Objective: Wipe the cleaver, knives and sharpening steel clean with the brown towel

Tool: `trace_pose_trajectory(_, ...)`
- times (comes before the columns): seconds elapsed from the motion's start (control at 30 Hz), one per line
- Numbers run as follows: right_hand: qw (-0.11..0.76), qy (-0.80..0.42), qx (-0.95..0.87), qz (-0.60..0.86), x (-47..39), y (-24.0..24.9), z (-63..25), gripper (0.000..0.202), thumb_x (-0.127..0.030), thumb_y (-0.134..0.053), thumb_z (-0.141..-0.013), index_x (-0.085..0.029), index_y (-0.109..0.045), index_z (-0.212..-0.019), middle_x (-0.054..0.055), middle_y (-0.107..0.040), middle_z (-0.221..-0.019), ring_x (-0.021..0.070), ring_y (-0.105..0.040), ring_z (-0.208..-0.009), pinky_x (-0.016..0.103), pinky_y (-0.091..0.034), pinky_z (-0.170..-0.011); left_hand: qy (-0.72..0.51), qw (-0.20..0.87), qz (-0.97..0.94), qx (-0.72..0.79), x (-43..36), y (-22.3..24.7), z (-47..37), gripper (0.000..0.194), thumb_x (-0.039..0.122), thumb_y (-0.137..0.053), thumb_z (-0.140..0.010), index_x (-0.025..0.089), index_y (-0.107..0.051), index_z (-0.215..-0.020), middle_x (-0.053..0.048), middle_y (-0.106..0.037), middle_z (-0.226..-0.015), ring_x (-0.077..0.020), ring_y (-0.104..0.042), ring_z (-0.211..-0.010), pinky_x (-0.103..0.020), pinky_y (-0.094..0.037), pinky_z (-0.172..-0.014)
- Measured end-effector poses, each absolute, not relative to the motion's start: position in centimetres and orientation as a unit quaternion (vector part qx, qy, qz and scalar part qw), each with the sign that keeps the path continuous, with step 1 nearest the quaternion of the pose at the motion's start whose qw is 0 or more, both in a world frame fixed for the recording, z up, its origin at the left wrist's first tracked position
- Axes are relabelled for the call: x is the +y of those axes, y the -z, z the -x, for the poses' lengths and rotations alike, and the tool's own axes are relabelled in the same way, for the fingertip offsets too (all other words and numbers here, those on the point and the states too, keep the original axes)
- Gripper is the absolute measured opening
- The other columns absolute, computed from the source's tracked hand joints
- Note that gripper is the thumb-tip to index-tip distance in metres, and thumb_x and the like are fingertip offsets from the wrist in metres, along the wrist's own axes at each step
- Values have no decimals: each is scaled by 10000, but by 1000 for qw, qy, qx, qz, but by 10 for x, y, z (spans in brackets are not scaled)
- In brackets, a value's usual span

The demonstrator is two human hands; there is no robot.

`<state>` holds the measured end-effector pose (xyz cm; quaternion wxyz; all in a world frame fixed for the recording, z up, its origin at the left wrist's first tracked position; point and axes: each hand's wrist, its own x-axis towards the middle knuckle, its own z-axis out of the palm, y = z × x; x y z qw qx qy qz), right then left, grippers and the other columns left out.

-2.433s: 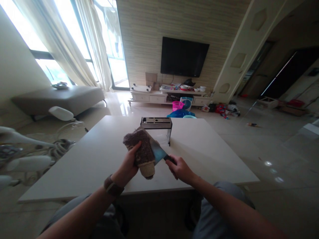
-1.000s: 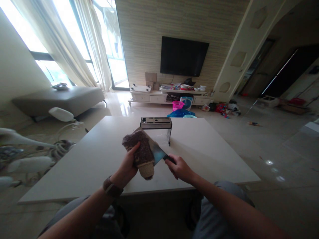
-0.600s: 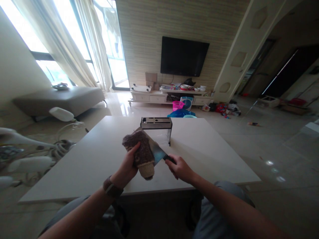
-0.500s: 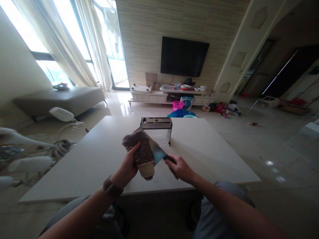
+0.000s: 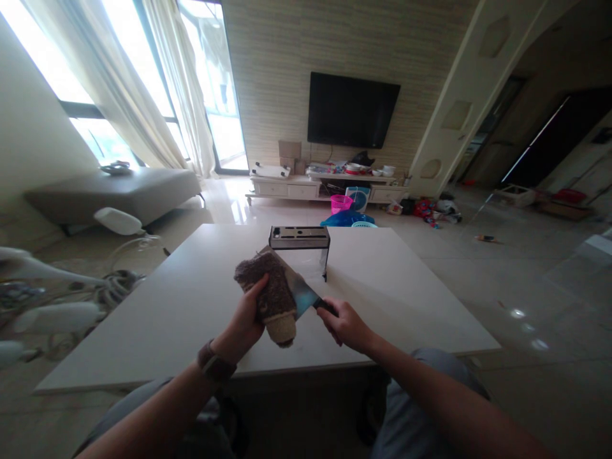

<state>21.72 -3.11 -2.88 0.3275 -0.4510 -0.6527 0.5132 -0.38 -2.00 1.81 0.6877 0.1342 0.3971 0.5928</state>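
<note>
My left hand [image 5: 248,310] is closed around a fuzzy brown cloth [image 5: 277,296] with a beige part at its lower end, the thumb lying on top. In my right hand [image 5: 345,324] is the black handle of a cleaver [image 5: 302,294], its broad metal blade slanting up to the left. The cloth lies against the blade and covers part of it. Just beyond the blade, a knife holder [image 5: 300,238] with a slotted metal top and clear body stands upright on the white table [image 5: 396,299].
Chairs with white parts [image 5: 60,315] stand left of the table. Past the far edge are a blue plastic bag [image 5: 342,218], a pink basket [image 5: 341,204] and a low TV cabinet [image 5: 282,186]. A grey bench [image 5: 115,191] sits by the window.
</note>
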Motion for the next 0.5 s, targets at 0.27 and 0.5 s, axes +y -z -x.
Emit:
trace_pose_trajectory(0.27, 322, -513, -651, 457, -32, 26, -217, 288, -461, -553, -973, -219, -499, -827, -108, -448, -521, 63, -410, -339, 174, -318, -315, -593, 689, -133, 395, -19, -15, 5, 212, 212, -623, -972, 109, -715, -1132, -115, -808, -963, -221, -783, -758, -382, -673, -784)
trace_pose_trajectory(0.5, 323, -516, -649, 456, -34, 24, -216, 305, -473, -557, -971, -217, -494, -818, -108, -453, -523, 61, -413, -343, 172, -322, -323, -592, 689, -139, 395, -18, -13, 5, 218, 216, -613, -975, 109, -710, -1140, -115, -806, -948, -221, -783, -764, -376, -670, -789)
